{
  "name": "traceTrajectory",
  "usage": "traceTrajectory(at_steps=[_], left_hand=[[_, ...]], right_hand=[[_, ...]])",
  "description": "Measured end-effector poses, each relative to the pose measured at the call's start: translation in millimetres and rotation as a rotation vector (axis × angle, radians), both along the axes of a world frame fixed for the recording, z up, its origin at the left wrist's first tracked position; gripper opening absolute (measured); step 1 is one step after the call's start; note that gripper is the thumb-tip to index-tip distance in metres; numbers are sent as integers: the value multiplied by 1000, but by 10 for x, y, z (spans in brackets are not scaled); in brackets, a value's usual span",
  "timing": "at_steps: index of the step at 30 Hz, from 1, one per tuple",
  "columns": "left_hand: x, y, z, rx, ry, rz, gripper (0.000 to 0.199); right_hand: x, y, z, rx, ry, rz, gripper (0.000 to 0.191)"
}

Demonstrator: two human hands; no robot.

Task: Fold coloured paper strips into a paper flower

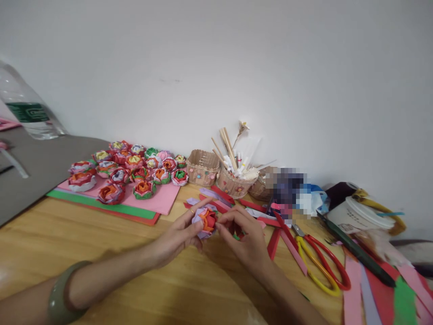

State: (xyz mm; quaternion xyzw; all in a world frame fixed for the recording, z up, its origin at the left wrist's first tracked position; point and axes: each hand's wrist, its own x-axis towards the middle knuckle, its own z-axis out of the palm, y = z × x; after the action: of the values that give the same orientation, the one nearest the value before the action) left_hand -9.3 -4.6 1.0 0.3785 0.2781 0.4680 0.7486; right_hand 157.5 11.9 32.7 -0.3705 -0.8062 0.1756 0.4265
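A folded paper flower (207,220), lilac outside with orange and red petals inside, is held above the wooden table (162,289). My left hand (181,232) is closed around its left side, thumb in front. The pinched fingertips of my right hand (244,234) touch the flower's right edge at a petal. A bit of green and red paper shows behind the right fingers, mostly hidden. Red, pink and lilac paper strips (292,252) lie just beyond and to the right of my hands.
Several finished paper flowers (111,192) stand on stacked coloured sheets (169,198) at the left. Decorated baskets (203,168) line the wall, one holding sticks. Scissors (321,266), a dark green pen (358,250) and a white tub (358,216) lie right. A bottle (30,113) stands far left.
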Motion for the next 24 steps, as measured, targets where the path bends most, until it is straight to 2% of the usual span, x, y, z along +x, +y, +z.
traceTrajectory(at_steps=[6,11,13,15,18,20,22,24], left_hand=[[-7,14,-96,168,168,30,62],[-9,-2,-89,293,302,57,54],[-5,-12,-83,305,319,27,53],[1,-17,-83,303,312,1,55],[6,-16,-88,307,300,13,53],[4,-11,-91,322,296,41,51],[0,-7,-91,337,295,83,51],[-2,-4,-90,339,300,126,52]], right_hand=[[-8,-14,8,-7,0,7,11],[-15,-35,-9,41,-99,-47,8],[-16,-54,-31,171,-172,-110,11],[-10,-76,-53,382,-287,-158,13],[6,-96,-71,627,-427,-115,11],[10,-92,-67,564,-337,-57,12],[6,-76,-51,321,-122,-48,13],[-4,-51,-29,28,79,-99,13]])
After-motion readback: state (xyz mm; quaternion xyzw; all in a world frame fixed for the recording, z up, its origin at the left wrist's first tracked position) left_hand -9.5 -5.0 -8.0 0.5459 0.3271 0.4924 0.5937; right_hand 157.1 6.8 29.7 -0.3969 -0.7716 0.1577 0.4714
